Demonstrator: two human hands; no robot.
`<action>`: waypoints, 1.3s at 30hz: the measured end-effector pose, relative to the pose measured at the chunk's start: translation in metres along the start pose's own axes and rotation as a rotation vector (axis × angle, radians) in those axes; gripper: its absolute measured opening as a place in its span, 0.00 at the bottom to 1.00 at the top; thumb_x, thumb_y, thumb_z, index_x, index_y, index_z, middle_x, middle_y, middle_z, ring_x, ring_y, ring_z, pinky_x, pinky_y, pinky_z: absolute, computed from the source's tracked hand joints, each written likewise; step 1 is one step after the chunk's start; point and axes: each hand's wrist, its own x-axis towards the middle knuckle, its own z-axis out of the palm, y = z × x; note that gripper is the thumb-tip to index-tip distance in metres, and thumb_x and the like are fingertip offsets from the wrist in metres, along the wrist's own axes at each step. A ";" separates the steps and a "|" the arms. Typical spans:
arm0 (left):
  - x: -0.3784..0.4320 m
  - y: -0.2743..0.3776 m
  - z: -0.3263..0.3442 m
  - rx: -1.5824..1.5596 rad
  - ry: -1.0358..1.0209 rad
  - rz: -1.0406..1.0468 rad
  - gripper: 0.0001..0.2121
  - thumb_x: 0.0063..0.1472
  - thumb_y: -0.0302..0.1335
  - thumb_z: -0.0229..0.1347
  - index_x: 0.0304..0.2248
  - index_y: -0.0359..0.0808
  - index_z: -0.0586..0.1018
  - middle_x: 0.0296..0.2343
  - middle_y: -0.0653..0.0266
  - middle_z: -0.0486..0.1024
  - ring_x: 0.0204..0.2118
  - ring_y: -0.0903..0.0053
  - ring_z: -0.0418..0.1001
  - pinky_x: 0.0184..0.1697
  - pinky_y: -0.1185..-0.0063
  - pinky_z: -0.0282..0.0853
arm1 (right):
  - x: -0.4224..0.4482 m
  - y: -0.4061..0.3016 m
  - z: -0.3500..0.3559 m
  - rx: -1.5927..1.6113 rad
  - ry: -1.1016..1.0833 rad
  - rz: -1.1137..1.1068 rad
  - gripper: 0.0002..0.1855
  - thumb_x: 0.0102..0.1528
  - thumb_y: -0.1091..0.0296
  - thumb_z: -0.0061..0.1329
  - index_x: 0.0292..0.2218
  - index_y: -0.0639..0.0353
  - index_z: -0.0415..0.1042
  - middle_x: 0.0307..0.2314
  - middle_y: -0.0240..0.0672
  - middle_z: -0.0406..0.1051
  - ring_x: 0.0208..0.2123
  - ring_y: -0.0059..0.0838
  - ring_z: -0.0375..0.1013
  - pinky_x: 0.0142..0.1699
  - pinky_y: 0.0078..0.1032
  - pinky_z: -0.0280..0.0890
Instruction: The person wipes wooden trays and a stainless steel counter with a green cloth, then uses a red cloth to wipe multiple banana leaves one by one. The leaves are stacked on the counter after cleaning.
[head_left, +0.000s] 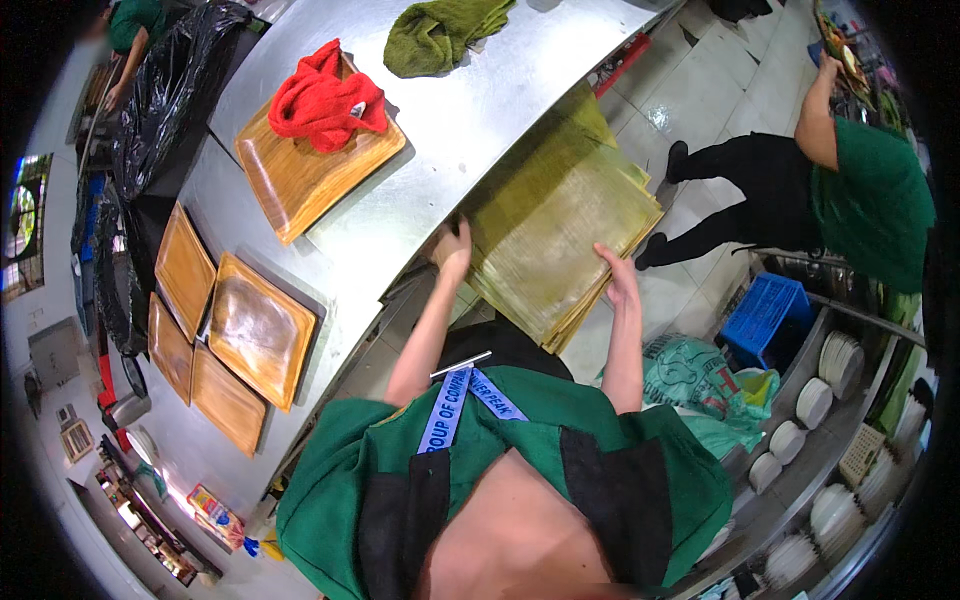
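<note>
A thick stack of rectangular green sheets (562, 225), apparently cut banana leaves, is held low in front of me beside the steel table. My right hand (621, 276) grips its right edge, the thumb on top and the fingers hidden beneath. At the stack's left side, close to the table edge, is my left hand (452, 251). It is blurred and partly hidden, so whether it grips the sheets is unclear. On the steel table (420, 187), a crumpled red cloth (326, 101) rests on wooden plates (322, 176).
Several square wooden plates (262, 330) and a green cloth (442, 37) lie on the table. A co-worker (862, 187) stands at right on the tiled floor (697, 90). Near my right are a blue crate (769, 319), a green plastic bag (690, 375) and white plates (840, 364).
</note>
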 end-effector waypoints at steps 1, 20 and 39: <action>-0.037 -0.006 0.002 -0.064 0.275 0.237 0.38 0.53 0.48 0.52 0.53 0.25 0.57 0.50 0.32 0.56 0.54 0.44 0.52 0.58 0.61 0.41 | 0.004 0.006 -0.002 0.030 -0.006 -0.030 0.20 0.48 0.74 0.53 0.43 0.67 0.65 0.36 0.39 0.70 0.34 0.31 0.72 0.39 0.27 0.70; -0.184 0.061 -0.015 -1.380 -1.259 -0.445 0.15 0.57 0.24 0.52 0.44 0.29 0.68 0.39 0.56 0.72 0.40 0.70 0.73 0.46 0.72 0.69 | -0.156 -0.081 -0.042 -0.148 0.226 -0.483 0.28 0.48 0.76 0.52 0.49 0.68 0.58 0.44 0.42 0.65 0.43 0.34 0.67 0.48 0.28 0.63; -0.154 0.019 -0.270 -1.592 -0.837 0.379 0.18 0.53 0.27 0.58 0.44 0.33 0.71 0.37 0.64 0.74 0.37 0.79 0.73 0.39 0.78 0.71 | -0.262 -0.078 0.202 -0.147 -0.124 -0.813 0.27 0.51 0.65 0.51 0.48 0.69 0.59 0.43 0.48 0.64 0.38 0.36 0.70 0.40 0.33 0.72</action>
